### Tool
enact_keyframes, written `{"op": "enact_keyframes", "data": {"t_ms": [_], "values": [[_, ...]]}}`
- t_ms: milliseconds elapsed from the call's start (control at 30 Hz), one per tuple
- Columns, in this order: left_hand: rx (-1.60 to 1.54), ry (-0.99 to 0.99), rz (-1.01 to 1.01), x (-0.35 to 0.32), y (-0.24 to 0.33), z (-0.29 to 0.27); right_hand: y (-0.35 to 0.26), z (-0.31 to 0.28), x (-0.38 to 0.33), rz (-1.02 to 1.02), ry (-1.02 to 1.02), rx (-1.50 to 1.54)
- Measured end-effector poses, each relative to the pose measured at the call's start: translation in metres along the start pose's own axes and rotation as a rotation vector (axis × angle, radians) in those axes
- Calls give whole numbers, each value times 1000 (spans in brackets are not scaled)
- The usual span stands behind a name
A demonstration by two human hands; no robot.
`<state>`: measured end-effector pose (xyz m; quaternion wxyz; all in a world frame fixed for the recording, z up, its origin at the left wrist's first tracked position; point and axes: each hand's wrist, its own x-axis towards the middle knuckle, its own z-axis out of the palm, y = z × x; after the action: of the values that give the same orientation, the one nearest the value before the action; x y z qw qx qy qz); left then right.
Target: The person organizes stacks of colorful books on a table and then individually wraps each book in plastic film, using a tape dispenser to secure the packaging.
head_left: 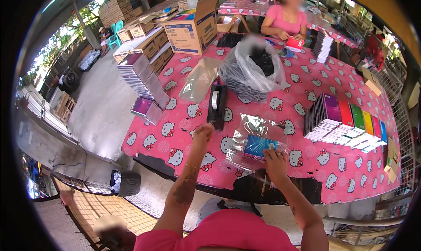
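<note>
A small blue spiral notebook [258, 146] lies in or on a clear plastic bag [239, 134] near the table's front edge; glare hides which. My right hand [275, 159] grips the notebook's right side with its fingertips. My left hand [203, 131] is closed at the front end of a black tape dispenser [216, 112] with a white roll. Its fingers are pinched together, and whatever they may hold is too small to make out.
Stacked coloured notebooks [333, 119] stand at the right, and wrapped stacks [140, 80] at the left edge. Behind the dispenser are flat clear bags [199, 77], a large bag of black spirals [252, 71] and an open carton [188, 34]. A co-worker [287, 20] sits across the pink cat-print table [280, 104].
</note>
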<state>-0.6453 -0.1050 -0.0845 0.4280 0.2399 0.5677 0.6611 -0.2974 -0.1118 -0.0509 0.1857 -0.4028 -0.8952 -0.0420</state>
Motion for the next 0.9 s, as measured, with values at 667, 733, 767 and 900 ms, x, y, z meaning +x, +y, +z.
{"op": "enact_keyframes", "data": {"t_ms": [667, 733, 767, 900], "values": [[1510, -304, 204, -103, 8, 156, 17, -6, 5, -41, 22, 138], [1548, -316, 169, -109, 12, 148, 15, -14, 10, -44, 16, 205], [1574, -328, 129, -116, 24, 154, 21, -14, 16, -36, 9, 186], [1500, -362, 653, -143, -4, 134, 42, 6, 60, -29, -69, 338]]}}
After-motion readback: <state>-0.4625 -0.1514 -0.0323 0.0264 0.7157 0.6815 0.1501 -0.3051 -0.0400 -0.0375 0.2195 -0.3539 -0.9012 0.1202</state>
